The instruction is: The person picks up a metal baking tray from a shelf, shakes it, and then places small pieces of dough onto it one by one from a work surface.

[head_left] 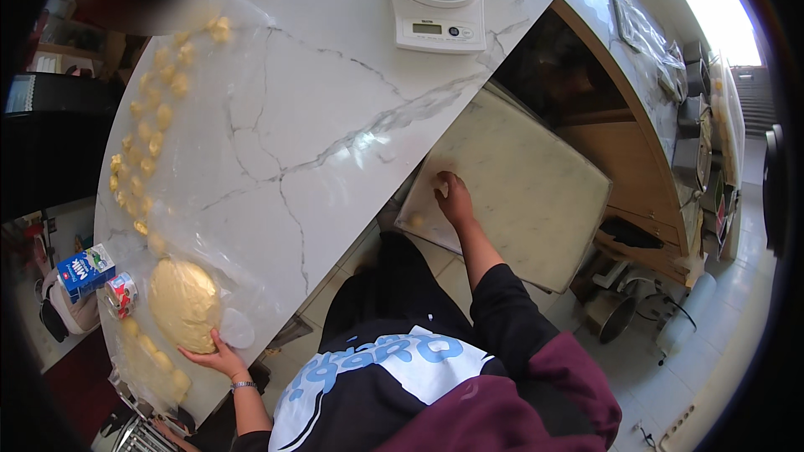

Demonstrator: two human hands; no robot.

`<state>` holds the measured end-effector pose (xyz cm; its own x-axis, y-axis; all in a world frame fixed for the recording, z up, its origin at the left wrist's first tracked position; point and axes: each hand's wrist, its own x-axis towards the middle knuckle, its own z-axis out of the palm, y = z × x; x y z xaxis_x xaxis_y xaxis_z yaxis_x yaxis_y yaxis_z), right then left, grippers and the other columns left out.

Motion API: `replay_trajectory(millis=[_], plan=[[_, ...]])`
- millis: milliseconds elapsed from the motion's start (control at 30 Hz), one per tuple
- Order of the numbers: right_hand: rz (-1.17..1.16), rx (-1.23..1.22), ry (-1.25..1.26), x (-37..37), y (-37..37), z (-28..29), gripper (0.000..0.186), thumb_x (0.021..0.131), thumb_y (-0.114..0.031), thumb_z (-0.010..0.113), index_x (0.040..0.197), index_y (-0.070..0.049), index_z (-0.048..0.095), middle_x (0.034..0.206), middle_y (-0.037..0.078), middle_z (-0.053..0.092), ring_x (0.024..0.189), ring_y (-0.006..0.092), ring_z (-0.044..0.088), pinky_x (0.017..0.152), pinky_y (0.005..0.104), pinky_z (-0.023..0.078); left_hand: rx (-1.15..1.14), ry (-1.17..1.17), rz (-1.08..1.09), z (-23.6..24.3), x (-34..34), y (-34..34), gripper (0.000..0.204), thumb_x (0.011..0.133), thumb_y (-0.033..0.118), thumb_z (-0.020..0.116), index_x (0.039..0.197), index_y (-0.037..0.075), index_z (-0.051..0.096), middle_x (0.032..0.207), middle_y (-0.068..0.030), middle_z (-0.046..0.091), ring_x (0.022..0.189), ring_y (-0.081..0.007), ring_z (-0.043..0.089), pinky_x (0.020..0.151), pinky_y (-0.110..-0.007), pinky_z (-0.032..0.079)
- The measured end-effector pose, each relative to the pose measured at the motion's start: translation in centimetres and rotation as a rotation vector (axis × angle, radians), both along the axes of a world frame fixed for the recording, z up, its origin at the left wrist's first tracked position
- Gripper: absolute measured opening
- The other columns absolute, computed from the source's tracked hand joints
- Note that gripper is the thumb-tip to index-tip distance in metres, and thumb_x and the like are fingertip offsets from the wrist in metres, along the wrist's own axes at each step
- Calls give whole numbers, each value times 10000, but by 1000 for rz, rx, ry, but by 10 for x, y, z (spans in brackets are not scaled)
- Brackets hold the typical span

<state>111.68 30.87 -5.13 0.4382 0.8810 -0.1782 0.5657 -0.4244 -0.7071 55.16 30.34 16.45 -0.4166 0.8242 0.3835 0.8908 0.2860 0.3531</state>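
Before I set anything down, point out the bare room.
Table: bare between the scale and the plastic sheet. Slab: bare to the right of the right hand. Crowded: the table's left side, with dough pieces, the big dough and the left hand.

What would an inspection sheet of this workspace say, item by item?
Surface: white marble-patterned countertop, clear plastic sheet on part.
Job's things: large yellow dough mound; small dough pieces along the left.
Clutter: blue carton, small can, kitchen scale.
Hands: left hand touches the mound; right hand is over the pale marble-patterned board, fingers curled, grasp unclear.
Cables: dark cord, lower right.
Surroundings: tiled floor, wooden cabinet, metal pot.
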Motion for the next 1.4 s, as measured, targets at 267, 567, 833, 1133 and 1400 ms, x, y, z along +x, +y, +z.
replay_trajectory(millis=[267, 567, 833, 1133, 1400], plan=[[-323, 522, -37, -5, 45, 134, 306, 758, 2, 682, 1051, -43, 604, 1065, 154, 613, 978, 324, 582, 869, 386, 460, 48, -68, 19, 3, 12, -11, 978, 792, 370, 743, 1469, 4, 139, 1508, -233, 168, 1391, -389, 197, 1138, -492, 183], [610, 413, -544, -154, 249, 225, 439, 941, -256, 455, 1321, -36, 463, 1404, 121, 431, 1331, 277, 362, 1109, 431, 241, 101, -60, 29, 6, 18, -3, 1074, 694, 488, 789, 1467, 52, 183, 1515, -240, 155, 1404, -415, 158, 1125, -537, 184], [359, 580, -139, -178, 404, 222, 374, 919, -116, 527, 1293, -113, 522, 1187, 146, 611, 1116, 229, 562, 966, 389, 420, 83, -131, 66, 17, 28, -4, 1097, 675, 502, 799, 1471, 71, 179, 1527, -233, 121, 1414, -402, 136, 1128, -516, 181], [949, 600, -151, -174, 145, 229, 266, 674, -173, 797, 858, -69, 634, 816, 72, 575, 824, 264, 572, 739, 356, 434, 142, -57, 69, 19, 24, -6, 1102, 628, 550, 803, 1440, 72, 229, 1466, -326, 189, 1348, -500, 224, 1059, -574, 267], [977, 373, 10, -259, 149, 229, 158, 767, -113, 660, 864, -73, 543, 854, 103, 597, 870, 321, 573, 789, 398, 442, 111, -54, 105, 18, 22, -6, 1109, 610, 576, 799, 1430, 76, 245, 1465, -294, 228, 1341, -493, 246, 1040, -580, 282]])
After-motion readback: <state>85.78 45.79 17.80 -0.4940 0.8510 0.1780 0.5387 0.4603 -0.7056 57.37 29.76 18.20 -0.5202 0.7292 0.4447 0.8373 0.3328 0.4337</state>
